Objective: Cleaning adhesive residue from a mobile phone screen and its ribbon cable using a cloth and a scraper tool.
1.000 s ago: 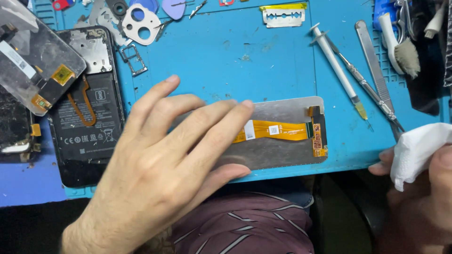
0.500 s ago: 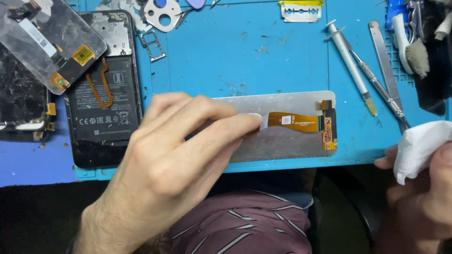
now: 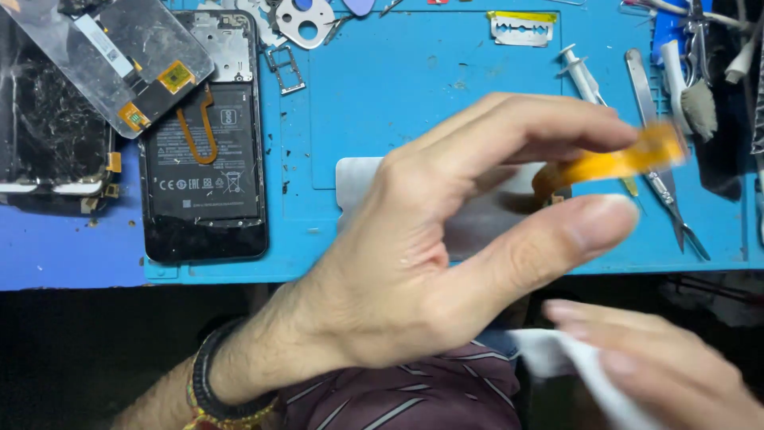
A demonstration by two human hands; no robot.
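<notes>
- Left hand (image 3: 414, 263) raised over the blue mat (image 3: 382, 72), fingers spread. Thumb and forefinger stand well apart; I see nothing pinched between them.
- Orange flex (image 3: 629, 159) sticks out past the left fingertips, blurred. I cannot tell whether any finger grips it or only hides its root.
- Screen panel (image 3: 358, 179) lies flat on the mat under the left hand. Only its pale left end and a strip between the fingers show; the rest is covered.
- Right hand (image 3: 660, 358) low at the lower right, blurred, fingers lying along a white cloth (image 3: 557, 358). It touches the cloth; I cannot tell whether it is closed on it.
- Cloth sits below the mat's near edge, over the lap, near the striped maroon garment (image 3: 422, 398).
- Dark band and coloured thread on the left wrist (image 3: 211, 382).
- Open phone (image 3: 203, 159) left of the panel, back off, battery and an orange loop of flex showing.
- Second loose display (image 3: 119, 56) lies tilted across the phone's upper left corner.
- Cracked screen (image 3: 48, 127) at the far left edge.
- Razor blade (image 3: 521, 30) near the mat's top, well apart from both hands.
- Syringe (image 3: 585, 76), then tweezers (image 3: 664, 159), lie at the right, just beyond the left fingertips.
- Camera bezel (image 3: 302, 20) and SIM tray (image 3: 286, 68) above the phone.
</notes>
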